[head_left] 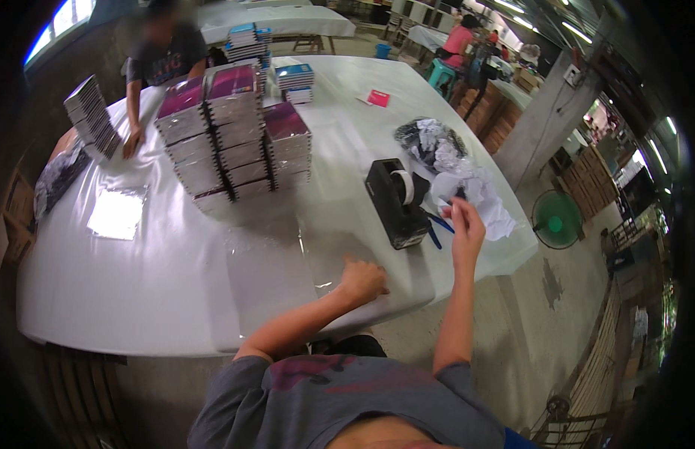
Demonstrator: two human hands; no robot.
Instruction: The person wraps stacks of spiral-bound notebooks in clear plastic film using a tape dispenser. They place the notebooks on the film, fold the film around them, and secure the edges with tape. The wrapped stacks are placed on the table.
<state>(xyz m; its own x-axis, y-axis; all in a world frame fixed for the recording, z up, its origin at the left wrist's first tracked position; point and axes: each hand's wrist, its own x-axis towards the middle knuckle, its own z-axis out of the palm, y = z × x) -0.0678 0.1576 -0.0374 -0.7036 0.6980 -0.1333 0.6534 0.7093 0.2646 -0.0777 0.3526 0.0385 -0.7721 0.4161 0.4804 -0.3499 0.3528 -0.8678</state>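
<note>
On the near part of the white-covered table, my left hand (364,280) is curled with the knuckles up. Its fingertips are partly hidden, so what they hold, if anything, does not show. A clear plastic sheet or sleeve (267,277) lies flat just left of it. My right hand (467,226) is raised, thumb and fingers pinched together on something too small to make out. Left of that hand stands a black tape dispenser (396,206) with a roll of tape (402,184). A blue-handled tool (435,233), perhaps scissors, lies between dispenser and hand.
Tall stacks of purple-covered spiral-bound books (216,138) stand mid-table, with blue-covered book stacks (295,78) behind. Crumpled plastic and paper (478,191) lie at the right edge. Across the table a person (164,56) reaches down near a leaning stack (92,116). A green fan (555,223) stands right.
</note>
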